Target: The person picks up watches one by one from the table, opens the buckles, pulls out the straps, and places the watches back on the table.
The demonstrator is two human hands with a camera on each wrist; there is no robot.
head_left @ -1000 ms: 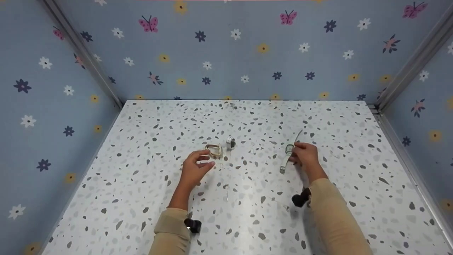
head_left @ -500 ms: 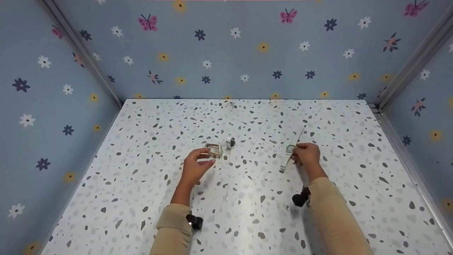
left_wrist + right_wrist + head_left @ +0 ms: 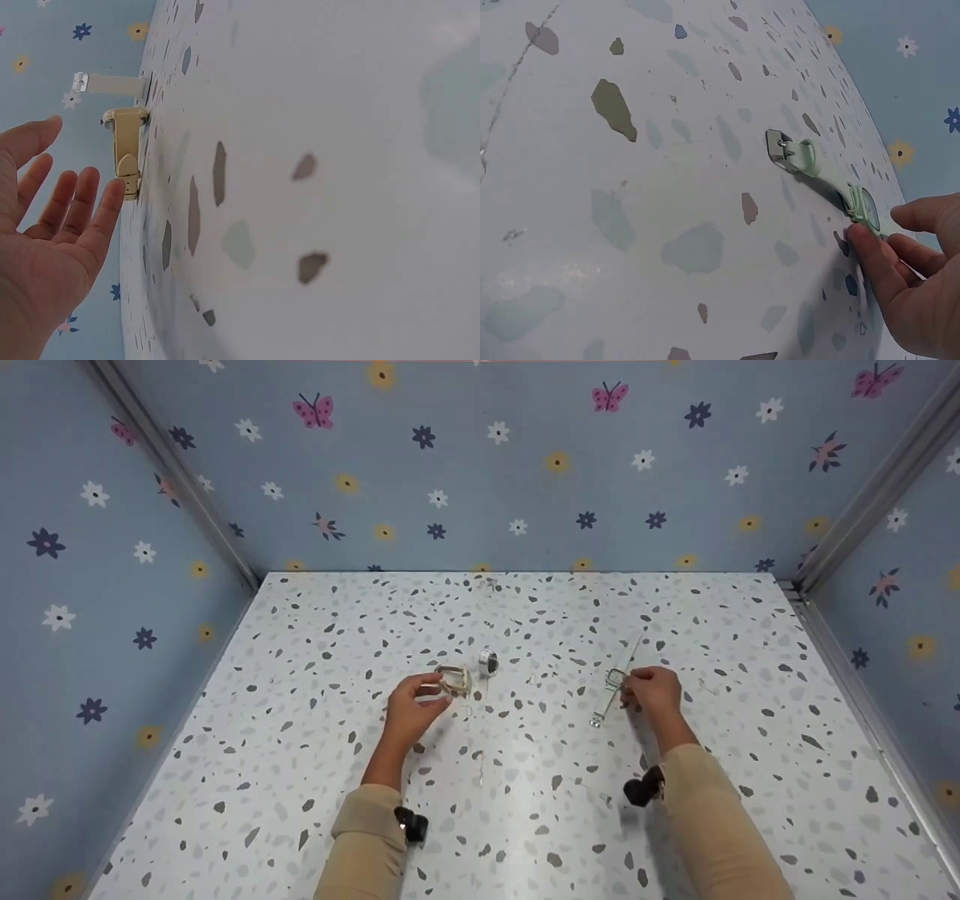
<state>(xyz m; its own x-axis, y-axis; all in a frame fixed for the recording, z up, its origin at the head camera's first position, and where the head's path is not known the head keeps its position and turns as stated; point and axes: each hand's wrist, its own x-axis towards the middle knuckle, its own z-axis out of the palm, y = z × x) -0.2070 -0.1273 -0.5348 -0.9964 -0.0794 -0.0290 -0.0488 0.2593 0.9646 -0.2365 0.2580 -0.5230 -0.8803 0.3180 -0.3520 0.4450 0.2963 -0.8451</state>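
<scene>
My right hand [image 3: 654, 691] pinches the edge of a mint-green wristwatch [image 3: 826, 178] at its case. The strap stretches out with the buckle [image 3: 778, 150] end toward me, and the watch is tilted on its side. My left hand [image 3: 412, 709] is held with fingers loosely bent and apart, its fingertips right at a cream wristwatch [image 3: 127, 146] whose strap is fastened in a loop. Nothing is held in that hand. Just beyond it stands a white wristwatch [image 3: 488, 663] with a dark face; its silver buckle [image 3: 81, 82] shows in the left wrist view.
All three watches are on a white terrazzo-patterned table [image 3: 525, 825]. Blue flowered panels [image 3: 480, 472] close off its back and both sides. A small black camera is strapped to each wrist.
The green watch has turned more onto its edge, its strap now looking thinner from above. My right hand has shifted slightly right; the left hand stays nearly still beside the cream watch.
</scene>
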